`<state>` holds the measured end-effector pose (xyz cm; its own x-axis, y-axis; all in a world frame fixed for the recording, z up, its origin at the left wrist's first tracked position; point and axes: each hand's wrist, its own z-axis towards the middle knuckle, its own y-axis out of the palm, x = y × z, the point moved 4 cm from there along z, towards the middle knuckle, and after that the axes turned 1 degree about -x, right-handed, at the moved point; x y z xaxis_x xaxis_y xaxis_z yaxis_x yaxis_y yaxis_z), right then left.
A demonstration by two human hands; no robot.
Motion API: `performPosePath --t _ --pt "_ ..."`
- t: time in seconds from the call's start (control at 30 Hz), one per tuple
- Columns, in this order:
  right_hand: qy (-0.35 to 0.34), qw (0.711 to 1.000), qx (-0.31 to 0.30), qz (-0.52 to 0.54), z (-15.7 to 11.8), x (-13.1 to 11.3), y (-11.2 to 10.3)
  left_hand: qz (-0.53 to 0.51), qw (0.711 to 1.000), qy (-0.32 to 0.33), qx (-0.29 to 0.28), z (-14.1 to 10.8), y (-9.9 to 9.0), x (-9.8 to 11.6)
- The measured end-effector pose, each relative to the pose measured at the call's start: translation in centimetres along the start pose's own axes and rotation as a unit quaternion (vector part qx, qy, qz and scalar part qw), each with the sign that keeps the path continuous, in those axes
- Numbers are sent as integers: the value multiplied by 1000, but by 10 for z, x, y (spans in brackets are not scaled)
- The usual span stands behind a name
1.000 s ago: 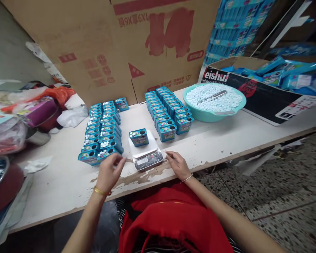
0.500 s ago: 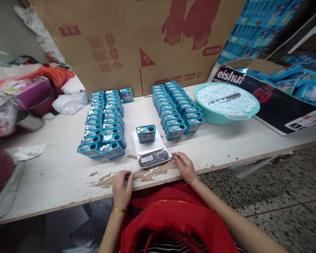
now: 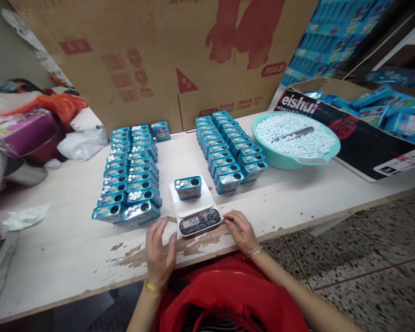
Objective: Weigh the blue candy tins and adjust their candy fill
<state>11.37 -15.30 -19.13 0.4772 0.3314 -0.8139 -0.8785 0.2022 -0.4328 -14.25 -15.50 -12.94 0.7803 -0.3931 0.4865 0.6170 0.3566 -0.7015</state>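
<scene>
A blue tin (image 3: 187,189) with a round dark hole and a few white pellets on its top stands on the white plate of a small kitchen scale (image 3: 196,214). Digits show on the scale's dark front display. Just left of the scale's front, my left hand (image 3: 160,256) is raised over the table edge, thumb and fingers apart, holding nothing. My right hand (image 3: 242,234) rests by the scale's right front corner, its fingers loosely bent and slightly apart with nothing visible in them.
Tins with pellets on top (image 3: 142,212) form two rows on the left; more tins (image 3: 229,183) stand in rows right of the scale. A turquoise basin (image 3: 290,161) of white pellets holds a metal scoop (image 3: 295,133). Behind are a cardboard sheet (image 3: 152,27) and a box of blue packs (image 3: 366,143).
My left hand has opened from a loose curl, its fingers now lifted and spread. My right hand stays by the scale. The whole view has shifted slightly.
</scene>
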Motion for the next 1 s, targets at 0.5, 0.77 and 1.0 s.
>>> performPosePath --t 0.5,0.77,1.0 --pt "-12 1000 -13 17 7 -5 3 167 950 191 -183 107 33 41" --pt "13 993 120 12 65 -18 -79 105 947 227 -199 120 39 40" --pt "88 930 190 -302 227 49 -244 132 922 326 -164 136 54 37"
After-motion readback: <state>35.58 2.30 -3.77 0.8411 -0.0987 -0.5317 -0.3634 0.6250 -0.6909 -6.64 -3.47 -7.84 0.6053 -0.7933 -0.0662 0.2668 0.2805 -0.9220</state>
